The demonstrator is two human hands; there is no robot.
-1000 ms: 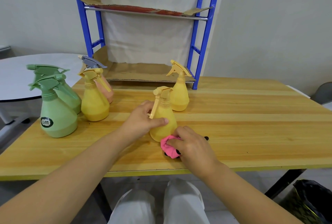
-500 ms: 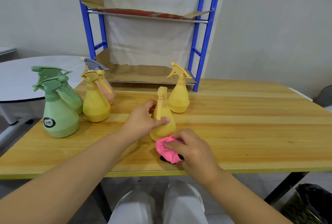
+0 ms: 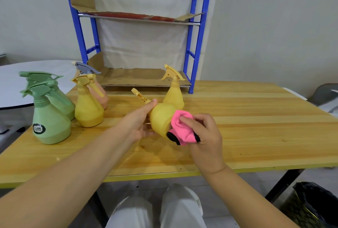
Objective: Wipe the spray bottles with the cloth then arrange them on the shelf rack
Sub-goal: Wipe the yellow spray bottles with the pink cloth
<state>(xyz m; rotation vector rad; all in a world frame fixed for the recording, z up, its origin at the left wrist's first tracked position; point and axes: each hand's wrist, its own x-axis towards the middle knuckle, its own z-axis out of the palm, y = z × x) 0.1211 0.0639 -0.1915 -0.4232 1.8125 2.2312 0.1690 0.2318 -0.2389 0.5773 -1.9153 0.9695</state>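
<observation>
Right hand (image 3: 204,136) first - fingers curled round the bunched pink cloth (image 3: 182,129), thumb pinching it in, and we press the wad against the bottom end of the held yellow bottle (image 3: 161,120). Left hand (image 3: 139,123) is wrapped round that bottle's neck and shoulder, clamped on it. The bottle is tipped over, nozzle pointing up and away to the left, base toward the cloth, and it looks lifted just clear of the table (image 3: 256,127).

To do this wipe well, we judge:
- keep the left grip at the neck, off the trigger, so nothing sprays
- turn the bottle with the left wrist while the cloth stays pressed, so the whole belly gets covered
- the cloth is balled up - spreading it flatter would give more contact
- finish base and walls, then swap the grip to do neck and sprayer

Outward: another yellow bottle (image 3: 173,94) stands just behind the held one, near the foot of the blue shelf rack (image 3: 199,45). To the left stand a third yellow bottle (image 3: 87,110), a pink bottle (image 3: 102,98) with a grey sprayer behind it, and two green bottles (image 3: 49,121). The rack's cardboard-lined lower shelf (image 3: 139,78) holds no bottle yet, so we judge the task barely begun.
</observation>
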